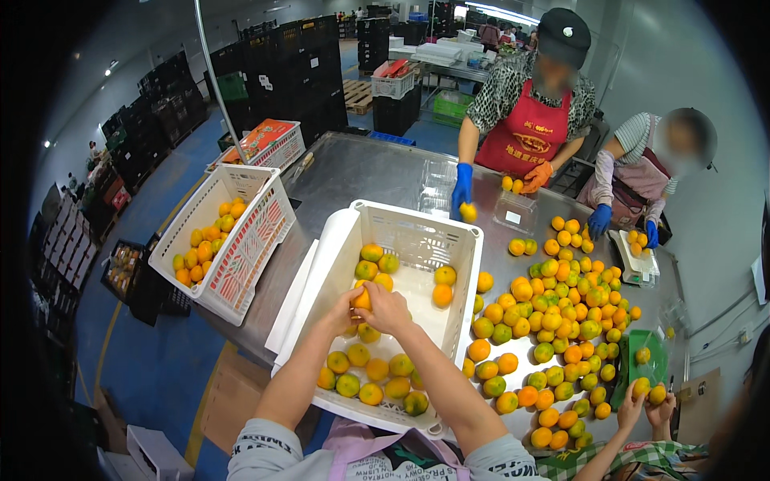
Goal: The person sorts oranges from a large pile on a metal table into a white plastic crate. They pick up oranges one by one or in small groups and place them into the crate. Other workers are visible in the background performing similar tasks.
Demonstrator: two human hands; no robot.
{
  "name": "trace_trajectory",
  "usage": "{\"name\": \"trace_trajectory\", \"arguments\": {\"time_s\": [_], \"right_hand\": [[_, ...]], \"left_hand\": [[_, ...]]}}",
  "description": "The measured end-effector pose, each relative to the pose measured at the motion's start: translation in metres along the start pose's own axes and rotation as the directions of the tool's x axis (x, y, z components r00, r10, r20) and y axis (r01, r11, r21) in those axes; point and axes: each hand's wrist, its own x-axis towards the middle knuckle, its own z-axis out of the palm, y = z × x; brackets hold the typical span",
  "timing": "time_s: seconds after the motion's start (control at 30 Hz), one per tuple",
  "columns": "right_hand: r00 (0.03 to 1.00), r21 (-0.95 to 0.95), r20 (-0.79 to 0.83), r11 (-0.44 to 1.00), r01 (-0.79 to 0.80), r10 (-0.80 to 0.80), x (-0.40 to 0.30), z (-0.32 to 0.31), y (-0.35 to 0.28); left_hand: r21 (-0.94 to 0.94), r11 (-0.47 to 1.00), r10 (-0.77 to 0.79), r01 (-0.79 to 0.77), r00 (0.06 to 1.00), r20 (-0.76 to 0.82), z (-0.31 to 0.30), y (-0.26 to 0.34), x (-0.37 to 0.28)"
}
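Observation:
Both my bare hands meet over a white plastic crate (475, 264) that stands in front of me, partly filled with orange and green-tinged mandarins (377, 369). My left hand (343, 309) and my right hand (388, 308) hold one orange mandarin (362, 299) between their fingers. Other mandarins lie just beyond and below my hands on the crate's pale bottom, and two (444, 285) sit apart near its right wall. White sheet material hangs over the crate's left wall. What lies directly under my forearms is hidden.
A large pile of mandarins (550, 318) covers the steel table (337, 159) at right. Another white crate (240, 276) with mandarins stands left. Two gloved co-workers (529, 132) handle fruit across the table, near a clear clamshell box (515, 213) and a scale (631, 273). A third person's hands (646, 409) hold mandarins lower right.

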Motion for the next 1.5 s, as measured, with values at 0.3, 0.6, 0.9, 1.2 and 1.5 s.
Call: {"name": "trace_trajectory", "arguments": {"time_s": [0.3, 0.6, 0.9, 1.2, 1.5], "right_hand": [[0.998, -0.002, 0.051, 0.999, 0.049, -0.049, -0.003, -0.006, 0.006], [0.942, -0.051, 0.324, 0.996, -0.079, 0.091, -0.006, -0.003, 0.013], [0.870, -0.158, 0.471, 0.984, -0.079, 0.146, -0.005, 0.000, 0.020], [0.887, -0.110, 0.440, 0.989, -0.099, 0.138, -0.005, -0.002, 0.016], [0.845, -0.139, 0.517, 0.988, -0.074, 0.136, -0.007, 0.000, 0.020]], "left_hand": [[-0.145, 0.989, 0.052, -0.035, 0.992, 0.115, 0.000, 0.000, -0.003], [0.300, 0.948, 0.080, -0.110, 0.991, 0.110, 0.005, -0.013, 0.003], [0.883, 0.425, 0.292, -0.198, 0.954, 0.073, -0.009, -0.044, 0.026], [0.888, 0.410, 0.352, -0.206, 0.934, 0.054, -0.010, -0.040, 0.026], [0.939, 0.303, 0.202, -0.165, 0.974, 0.107, 0.014, -0.023, -0.002]]}}
